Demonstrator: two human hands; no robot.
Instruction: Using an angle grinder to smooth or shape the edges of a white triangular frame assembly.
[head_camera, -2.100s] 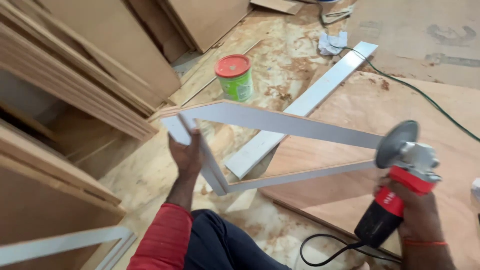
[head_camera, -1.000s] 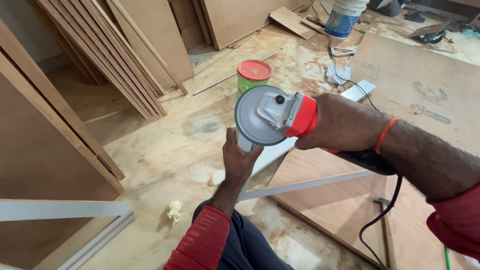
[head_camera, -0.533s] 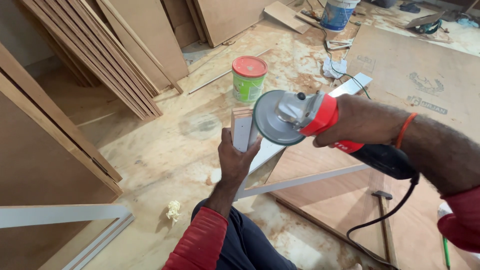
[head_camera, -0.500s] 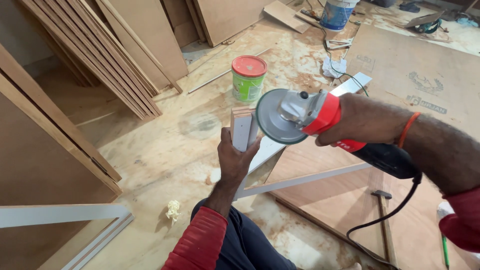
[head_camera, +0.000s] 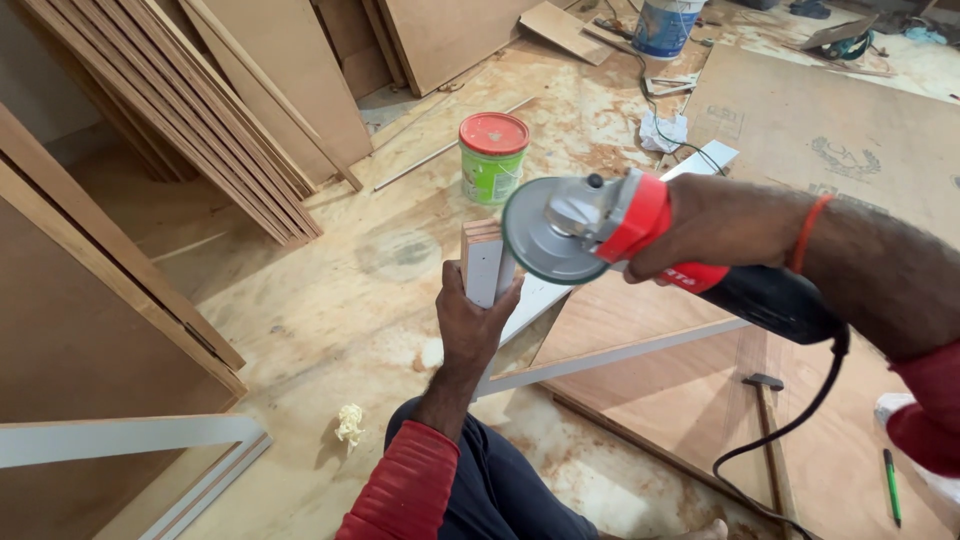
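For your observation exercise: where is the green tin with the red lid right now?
In the head view, the green tin with the red lid stands on the plywood floor, upper centre, just beyond the grinder's grey disc.

Stained plywood floor (head_camera: 330, 300); boards (head_camera: 200, 120) leaning, possibly against wall.

Angle grinder (head_camera: 640, 235): glossy red and black plastic body, dull grey metal guard, matt disc | Strip (head_camera: 487, 262): smooth white laminate face, raw layered plywood edge | Tub (head_camera: 492, 158): glossy plastic, red lid | Floor (head_camera: 330, 300): rough, stained plywood sheet | Leaning boards (head_camera: 230, 110): matt brown wood | Sleeve (head_camera: 410, 490): red ribbed cloth
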